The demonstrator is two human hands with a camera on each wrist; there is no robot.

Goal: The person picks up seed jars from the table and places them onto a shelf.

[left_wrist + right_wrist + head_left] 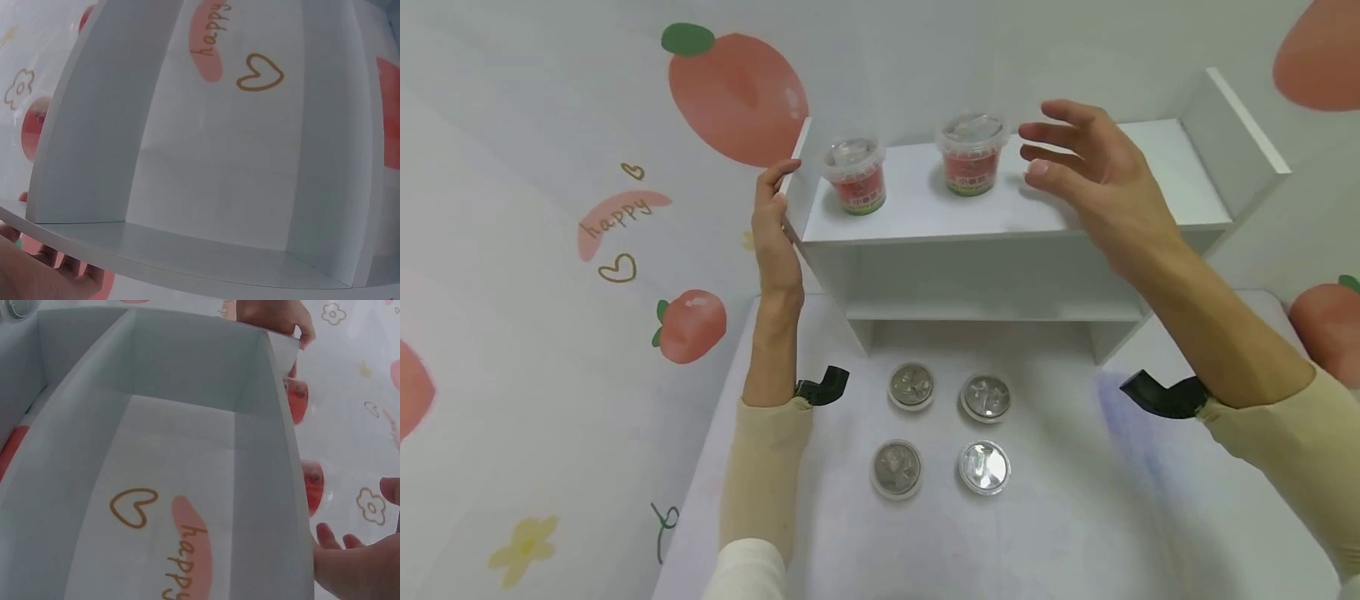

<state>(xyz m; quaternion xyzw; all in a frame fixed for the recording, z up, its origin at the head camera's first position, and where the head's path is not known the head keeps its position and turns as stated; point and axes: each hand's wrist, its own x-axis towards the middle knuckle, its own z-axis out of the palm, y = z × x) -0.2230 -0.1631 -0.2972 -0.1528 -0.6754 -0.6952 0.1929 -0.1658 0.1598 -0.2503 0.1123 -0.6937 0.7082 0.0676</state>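
A white two-tier shelf [1000, 279] stands against the wall. My left hand [777, 233] grips its left side panel, with fingers on the outer face and the thumb over the edge in the left wrist view. Two clear-lidded plastic cups with red and green labels stand upright on the top board: the left cup [856, 177] near that panel, the right cup [972, 154] around the middle. My right hand [1093, 171] hovers just right of the second cup, fingers spread and loosely bent, nothing between them. The right wrist view shows this hand [359, 565] beside the shelf's edge.
Several round containers with silvery tops stand on the white table in front of the shelf, among them a front right one [985, 467] and a back left one [912, 386]. A raised right side panel [1240, 137] bounds the top board. The shelf's lower compartment [219, 187] holds nothing.
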